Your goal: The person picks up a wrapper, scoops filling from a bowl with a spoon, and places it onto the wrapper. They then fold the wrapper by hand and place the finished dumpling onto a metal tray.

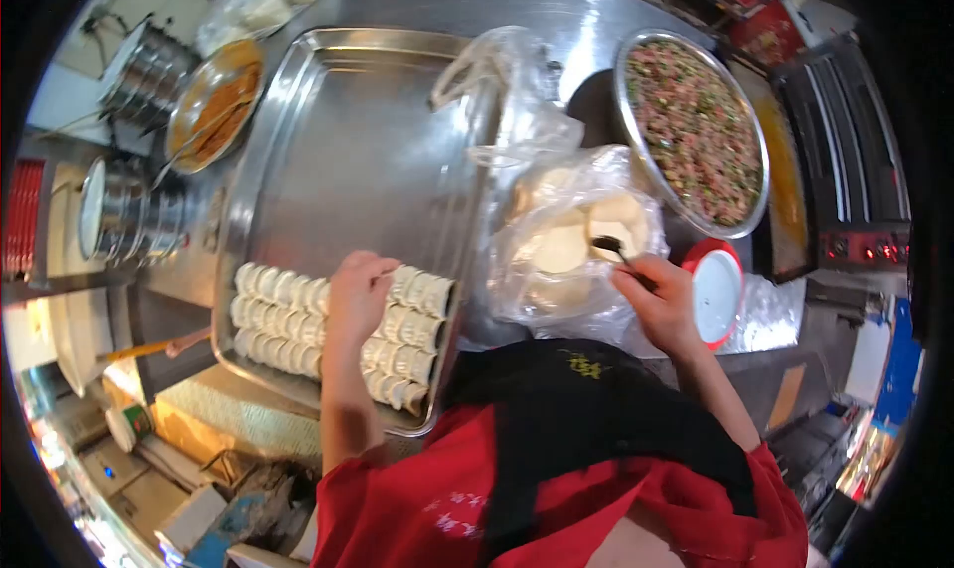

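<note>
My left hand (360, 295) is over the near end of a large metal tray (348, 161), at the rows of pleated dumplings (283, 310). Its fingers are pressed together; whatever is between them, if anything, is hidden. My right hand (661, 298) grips a spoon with a small dark head (608, 243). The spoon's head is above round pale dough wrappers (558, 250), which lie in a clear plastic bag (517, 295). Behind the bag stands a steel bowl (630, 121) of minced meat filling with green bits (696, 131).
A red-rimmed white dish (717, 295) is right of my right hand. An orange-brown mixture with a utensil fills a bowl (181, 121) beyond the tray's left side. Metal canisters (149, 76) stand farther left. Another thin plastic bag (507, 81) overlaps the tray's right rim.
</note>
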`<state>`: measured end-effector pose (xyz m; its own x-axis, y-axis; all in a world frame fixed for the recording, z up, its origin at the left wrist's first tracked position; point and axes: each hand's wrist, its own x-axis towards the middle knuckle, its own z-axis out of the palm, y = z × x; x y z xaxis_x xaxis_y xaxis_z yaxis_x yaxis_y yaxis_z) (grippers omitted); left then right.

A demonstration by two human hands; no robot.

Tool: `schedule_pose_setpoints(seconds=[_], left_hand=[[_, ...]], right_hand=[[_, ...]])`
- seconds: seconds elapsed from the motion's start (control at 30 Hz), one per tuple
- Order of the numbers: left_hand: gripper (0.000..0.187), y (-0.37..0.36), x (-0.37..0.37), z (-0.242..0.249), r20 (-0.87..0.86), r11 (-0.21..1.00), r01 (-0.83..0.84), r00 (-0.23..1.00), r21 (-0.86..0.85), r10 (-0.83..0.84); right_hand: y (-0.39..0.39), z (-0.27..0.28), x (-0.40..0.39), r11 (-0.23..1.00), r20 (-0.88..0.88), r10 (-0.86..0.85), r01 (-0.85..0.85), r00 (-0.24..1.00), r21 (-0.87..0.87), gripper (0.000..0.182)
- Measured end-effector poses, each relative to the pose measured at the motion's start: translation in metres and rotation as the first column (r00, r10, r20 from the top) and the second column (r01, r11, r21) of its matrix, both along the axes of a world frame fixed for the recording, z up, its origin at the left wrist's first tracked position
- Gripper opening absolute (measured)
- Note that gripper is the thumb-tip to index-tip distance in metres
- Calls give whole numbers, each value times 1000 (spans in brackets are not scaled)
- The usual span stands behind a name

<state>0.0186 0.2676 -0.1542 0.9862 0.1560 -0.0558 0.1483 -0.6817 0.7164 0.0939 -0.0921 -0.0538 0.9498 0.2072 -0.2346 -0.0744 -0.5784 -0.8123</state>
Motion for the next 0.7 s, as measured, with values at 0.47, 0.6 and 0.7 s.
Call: schedule_pose_setpoints(seconds=[0.47, 0.6, 0.7], left_hand=[[10, -70, 12, 79, -2, 932, 91, 995, -351, -98], [11, -120, 19, 63, 179, 836, 383, 924, -394, -338], [11, -136, 23, 50, 261, 854, 420, 900, -306, -349]], right_hand=[[55, -41, 9, 858, 434, 456, -253, 777, -447, 24], [58, -47, 11, 838, 422, 485, -270, 766, -474, 22], [55, -47, 13, 834, 416, 497, -287, 761, -471, 19]])
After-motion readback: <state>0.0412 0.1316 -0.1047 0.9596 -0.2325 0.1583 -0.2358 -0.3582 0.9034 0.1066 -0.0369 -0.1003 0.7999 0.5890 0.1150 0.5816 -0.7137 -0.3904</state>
